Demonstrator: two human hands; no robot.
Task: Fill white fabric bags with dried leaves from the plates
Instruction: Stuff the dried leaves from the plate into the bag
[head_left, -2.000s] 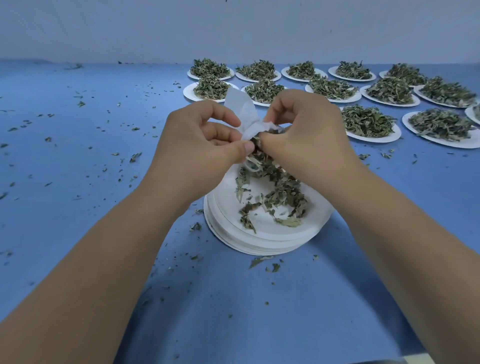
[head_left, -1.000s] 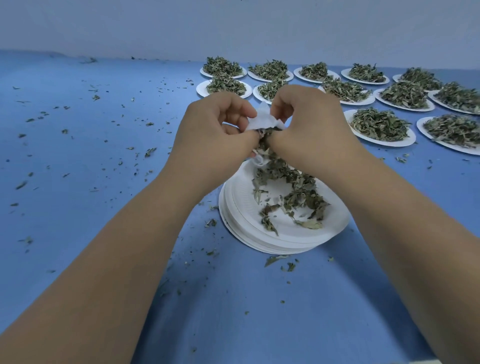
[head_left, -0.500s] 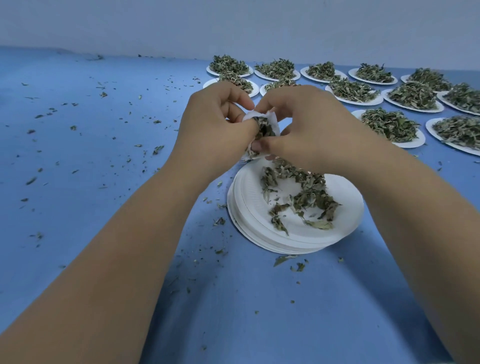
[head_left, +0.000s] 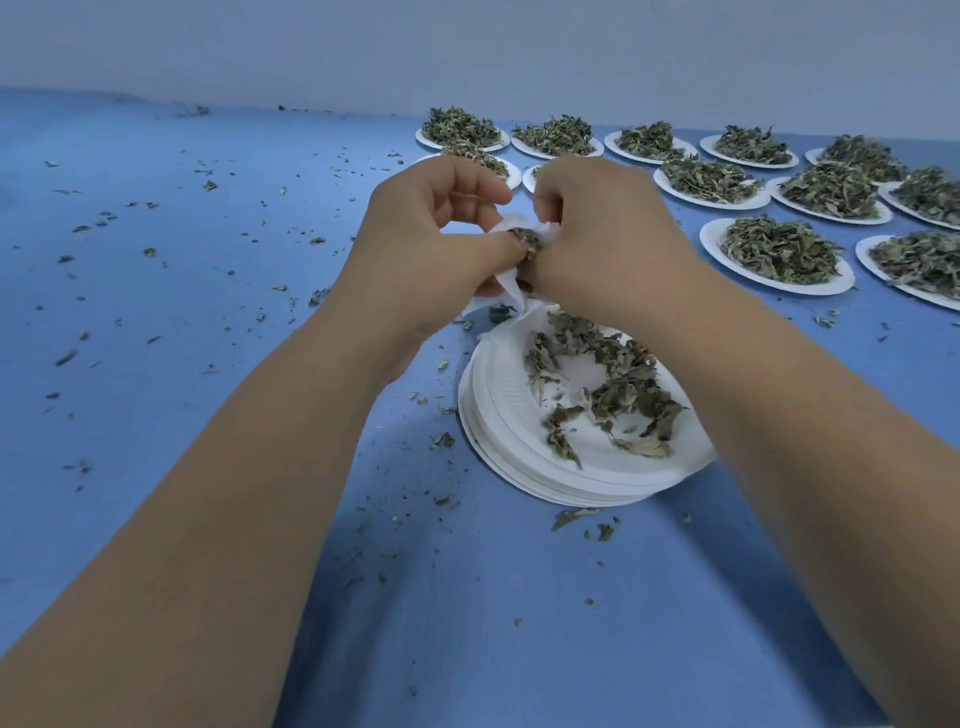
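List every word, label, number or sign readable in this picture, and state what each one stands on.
No readable text anywhere.
White fabric bag, gripped by the left hand and right hand: no print shows.
Stack of white plates: blank.
Far plates of leaves: blank rims.
Blue table and wall: no markings.

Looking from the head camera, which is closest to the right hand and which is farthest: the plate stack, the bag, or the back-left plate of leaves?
1. Bag: pinched in the right hand.
2. Plate stack: just below the hand.
3. Back-left plate: far behind, near the wall.
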